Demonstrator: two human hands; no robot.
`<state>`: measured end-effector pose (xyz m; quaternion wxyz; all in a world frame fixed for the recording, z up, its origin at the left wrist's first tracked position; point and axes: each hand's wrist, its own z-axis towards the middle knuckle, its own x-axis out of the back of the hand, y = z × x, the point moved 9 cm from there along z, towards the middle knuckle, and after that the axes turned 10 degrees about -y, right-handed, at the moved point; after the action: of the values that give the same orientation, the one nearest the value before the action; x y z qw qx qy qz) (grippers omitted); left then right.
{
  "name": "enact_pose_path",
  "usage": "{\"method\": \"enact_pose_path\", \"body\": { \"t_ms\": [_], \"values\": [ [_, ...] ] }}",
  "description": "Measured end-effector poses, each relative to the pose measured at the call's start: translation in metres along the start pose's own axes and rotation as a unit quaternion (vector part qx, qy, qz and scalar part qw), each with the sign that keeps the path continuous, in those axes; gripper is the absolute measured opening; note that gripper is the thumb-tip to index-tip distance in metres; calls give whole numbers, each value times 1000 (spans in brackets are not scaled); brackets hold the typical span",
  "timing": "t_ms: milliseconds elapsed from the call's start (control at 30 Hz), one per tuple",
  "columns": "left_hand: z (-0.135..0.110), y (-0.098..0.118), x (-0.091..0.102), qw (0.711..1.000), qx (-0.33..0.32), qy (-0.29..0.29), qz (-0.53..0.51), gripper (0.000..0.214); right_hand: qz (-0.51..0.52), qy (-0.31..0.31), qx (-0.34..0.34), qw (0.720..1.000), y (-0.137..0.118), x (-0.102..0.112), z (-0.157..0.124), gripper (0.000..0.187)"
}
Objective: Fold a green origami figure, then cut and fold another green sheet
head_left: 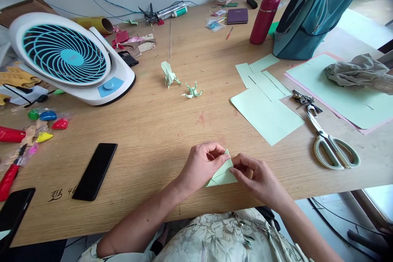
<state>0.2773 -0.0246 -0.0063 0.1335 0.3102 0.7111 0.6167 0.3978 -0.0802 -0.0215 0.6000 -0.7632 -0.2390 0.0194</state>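
A small folded piece of pale green paper (pixel 225 177) is held between my two hands close to the table's front edge. My left hand (pixel 205 163) pinches its upper corner between thumb and fingers. On the paper's right edge, my right hand (pixel 253 174) closes thumb and forefinger. Crease lines cross the paper's visible face; part of it is hidden behind my left hand. Farther back stand two folded green paper figures, a taller one (pixel 168 74) and a smaller spiky one (pixel 193 90).
Green paper sheets (pixel 268 114) lie to the right, beside scissors (pixel 330 143) and keys (pixel 305 99). A red flask (pixel 264 20) and teal backpack (pixel 316 20) stand behind them. Leftward are a black phone (pixel 95 172), a fan (pixel 70 57) and a red-handled knife (pixel 9 180).
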Motion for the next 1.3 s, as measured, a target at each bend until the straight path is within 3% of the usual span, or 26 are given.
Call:
{"method": "enact_pose_path", "body": {
  "t_ms": [433,733,1033,1300],
  "values": [
    [1,-8,-4,999,17,-9,-44,17,57,23,-1,998,11,1,1,32],
    [1,-19,13,990,22,35,-135,23,136,-39,44,989,7,-1,-6,31],
    [-3,-30,6,965,40,46,-255,29,131,33,1,991,28,-3,-2,31],
    [-4,-31,7,971,58,14,-229,26,98,58,-1,994,22,8,-3,36]
  ]
}}
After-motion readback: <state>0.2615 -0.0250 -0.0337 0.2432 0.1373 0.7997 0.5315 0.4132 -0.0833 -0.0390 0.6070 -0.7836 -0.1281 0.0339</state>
